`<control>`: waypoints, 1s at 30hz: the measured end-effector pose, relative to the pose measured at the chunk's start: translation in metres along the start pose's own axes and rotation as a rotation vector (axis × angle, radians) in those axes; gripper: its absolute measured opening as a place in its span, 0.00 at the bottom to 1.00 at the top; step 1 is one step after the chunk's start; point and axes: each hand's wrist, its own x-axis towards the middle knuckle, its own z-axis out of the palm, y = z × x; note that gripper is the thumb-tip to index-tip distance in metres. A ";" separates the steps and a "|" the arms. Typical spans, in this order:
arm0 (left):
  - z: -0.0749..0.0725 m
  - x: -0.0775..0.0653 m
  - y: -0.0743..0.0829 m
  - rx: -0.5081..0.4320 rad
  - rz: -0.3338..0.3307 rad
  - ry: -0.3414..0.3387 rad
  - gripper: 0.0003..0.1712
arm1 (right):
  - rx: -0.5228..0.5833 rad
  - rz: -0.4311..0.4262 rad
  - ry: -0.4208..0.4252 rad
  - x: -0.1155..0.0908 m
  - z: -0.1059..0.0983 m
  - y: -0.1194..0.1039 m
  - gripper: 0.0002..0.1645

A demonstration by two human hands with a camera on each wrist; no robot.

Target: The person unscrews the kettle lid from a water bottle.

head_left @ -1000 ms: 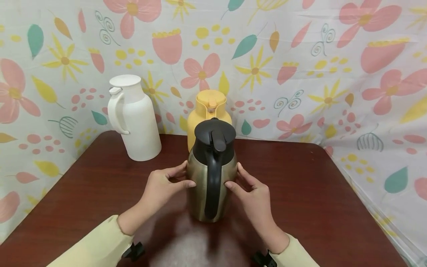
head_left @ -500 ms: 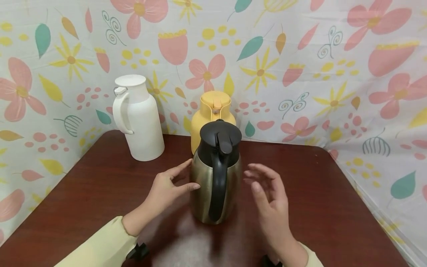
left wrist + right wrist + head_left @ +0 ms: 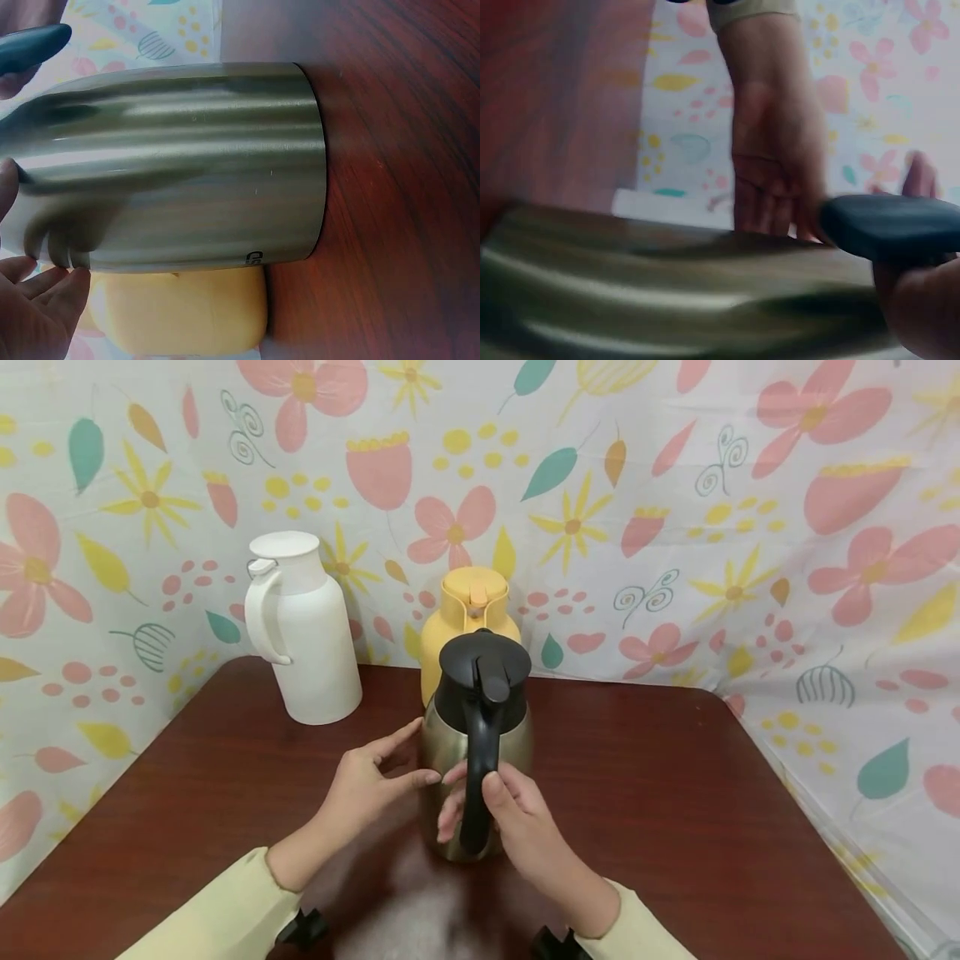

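A bronze-coloured metal thermos jug (image 3: 516, 750) with a black lid stands upright on the table, its black handle (image 3: 480, 793) facing the head camera. My left hand (image 3: 367, 785) rests its thumb and fingertips against the left side of the jug's body. Its fingertips (image 3: 71, 289) also show on the shiny metal in the left wrist view. From the right, my right hand (image 3: 525, 827) has its fingers through the handle, their tips showing on the left of it. The right thumb lies along the handle's right side. The right wrist view is blurred, with the handle (image 3: 892, 225) at that hand.
A white thermos jug (image 3: 318, 643) stands at the back left of the dark red table (image 3: 645, 793). Directly behind the metal jug is a yellow thermos jug (image 3: 441, 643), partly hidden. A flower-patterned cloth (image 3: 585, 552) hangs behind the table.
My right hand has let go of the jug's right side, moved off to the right, then come back left onto the handle. My left hand has stayed on the jug's side.
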 end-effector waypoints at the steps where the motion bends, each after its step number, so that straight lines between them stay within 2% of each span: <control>1: 0.000 0.000 -0.001 0.001 0.002 -0.004 0.41 | 0.004 -0.021 0.004 0.001 0.002 0.003 0.40; 5: 0.000 0.000 -0.001 0.003 0.004 -0.005 0.41 | -0.018 -0.122 0.056 0.005 0.012 0.015 0.42; 9: -0.001 0.000 -0.002 0.004 0.000 0.000 0.41 | -0.036 -0.180 0.115 0.007 0.020 0.019 0.39; 14: -0.003 0.000 -0.003 0.001 0.031 -0.025 0.41 | -0.016 -0.194 0.152 0.006 0.025 0.018 0.36; 19: -0.016 0.009 -0.004 0.007 0.086 -0.119 0.40 | 0.001 -0.192 0.164 0.005 0.027 0.020 0.36; 21: -0.023 0.016 -0.003 -0.026 0.128 -0.175 0.43 | 0.005 -0.196 0.162 0.005 0.026 0.020 0.36; 24: -0.032 0.031 0.004 -0.125 0.251 -0.255 0.55 | 0.007 -0.209 0.155 0.005 0.025 0.020 0.36; 27: -0.037 0.050 0.022 -0.237 0.372 -0.331 0.68 | 0.010 -0.215 0.151 0.005 0.025 0.020 0.36; 30: -0.042 0.069 0.047 -0.248 0.441 -0.415 0.75 | 0.018 -0.205 0.149 0.005 0.025 0.020 0.36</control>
